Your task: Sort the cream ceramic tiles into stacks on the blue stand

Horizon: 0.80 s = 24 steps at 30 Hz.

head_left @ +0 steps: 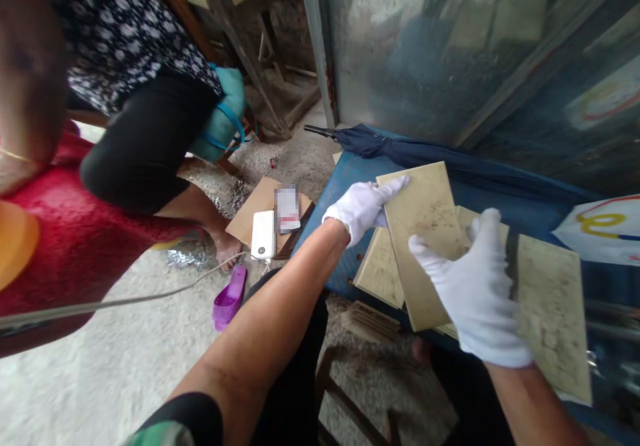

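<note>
My left hand (361,207), in a white glove, grips the upper left edge of a flat, cream-coloured rectangular panel (424,233) with dark smudges. The panel is held tilted above the blue table. My right hand (473,283), also gloved, is at the panel's lower right with thumb and fingers spread; whether the thumb touches the panel is hard to tell. Beneath the held panel lie similar panels (381,269), partly covered by it. To the right of my right hand rests another smudged panel (550,306).
A folded dark umbrella (400,149) lies along the back of the blue table (327,233). On the left sits another person (145,133) beside a red cloth (125,233). A white power bank (263,234) with a cable and a purple slipper (230,297) are lower down.
</note>
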Tool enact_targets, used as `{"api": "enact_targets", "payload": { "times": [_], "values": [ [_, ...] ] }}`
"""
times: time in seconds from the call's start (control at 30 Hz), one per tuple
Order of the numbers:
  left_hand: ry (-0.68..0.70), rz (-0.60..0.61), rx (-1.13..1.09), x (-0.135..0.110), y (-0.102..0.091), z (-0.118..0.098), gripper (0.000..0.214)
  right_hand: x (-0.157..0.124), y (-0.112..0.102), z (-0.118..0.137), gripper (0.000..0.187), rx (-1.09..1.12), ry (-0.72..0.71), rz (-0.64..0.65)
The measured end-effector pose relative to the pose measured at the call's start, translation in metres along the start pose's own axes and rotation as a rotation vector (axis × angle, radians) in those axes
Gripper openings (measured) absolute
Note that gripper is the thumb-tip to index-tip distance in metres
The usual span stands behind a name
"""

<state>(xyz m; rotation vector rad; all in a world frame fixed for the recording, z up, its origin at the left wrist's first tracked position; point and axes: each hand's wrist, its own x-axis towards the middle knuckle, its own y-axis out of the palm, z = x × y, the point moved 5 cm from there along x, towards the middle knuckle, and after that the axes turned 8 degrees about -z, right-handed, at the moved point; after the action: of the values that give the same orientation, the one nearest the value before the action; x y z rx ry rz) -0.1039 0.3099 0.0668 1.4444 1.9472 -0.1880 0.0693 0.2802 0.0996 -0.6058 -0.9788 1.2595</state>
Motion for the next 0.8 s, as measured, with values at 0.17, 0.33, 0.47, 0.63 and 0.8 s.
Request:
{"api": "enact_targets", "payload": {
  "times": [0.17, 0.33, 0.47, 0.63, 0.8],
  "values": [
    [-0.017, -0.043, 0.058, 0.0, -0.003, -0.002, 0.037, -0.013, 0.02, 0.019, 0.13, -0.022, -0.009, 0.076],
    [-0.026, -0.068, 0.125, -0.002, -0.003, -0.004, 0.027, -0.011, 0.035, 0.025, 0.124, -0.036, 0.017, 0.122],
    [0.019, -0.09, 0.3, -0.003, -0.006, -0.008, 0.035, -0.003, 0.041, 0.024, 0.11, 0.042, 0.116, 0.175],
    [0.222, -0.121, 0.567, -0.006, -0.014, -0.029, 0.041, 0.005, 0.064, 0.004, 0.085, 0.263, 0.34, 0.255],
    [0.314, -0.136, 0.669, -0.008, -0.02, -0.047, 0.043, 0.006, 0.089, -0.021, 0.087, 0.263, 0.604, 0.26]
  ]
}}
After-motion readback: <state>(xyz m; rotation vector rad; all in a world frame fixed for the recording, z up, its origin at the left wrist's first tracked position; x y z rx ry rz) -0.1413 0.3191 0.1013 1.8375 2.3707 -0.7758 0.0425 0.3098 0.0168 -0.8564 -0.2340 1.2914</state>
